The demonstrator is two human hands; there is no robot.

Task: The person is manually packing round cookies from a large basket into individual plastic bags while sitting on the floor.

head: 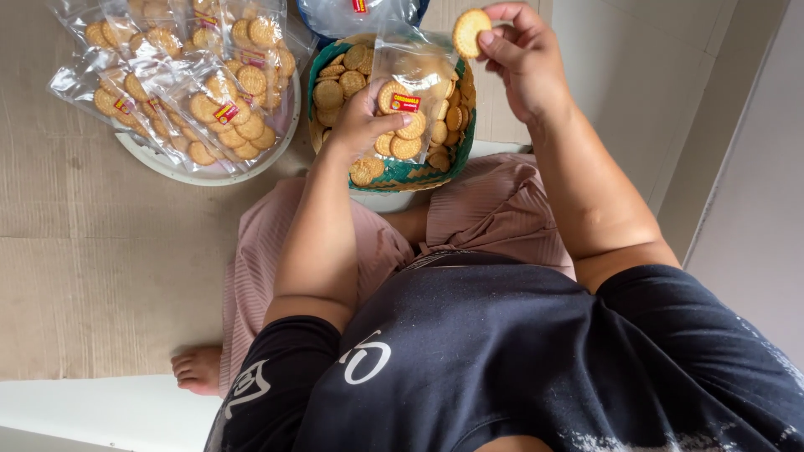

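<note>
Head view looks down on the left hand (362, 120) gripping a clear bag (412, 92) partly filled with round biscuits, over a green woven basket (402, 174) of loose biscuits. Right hand (521, 52) pinches one biscuit (470, 32) above the bag's mouth. Beside the basket, a white tray (188, 172) piled with filled bags sits on cardboard flooring (100, 251).

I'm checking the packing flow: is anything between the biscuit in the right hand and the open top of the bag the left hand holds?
Nothing visible: the biscuit in the right hand sits just beside the clear bag top, held by the left hand.
</note>
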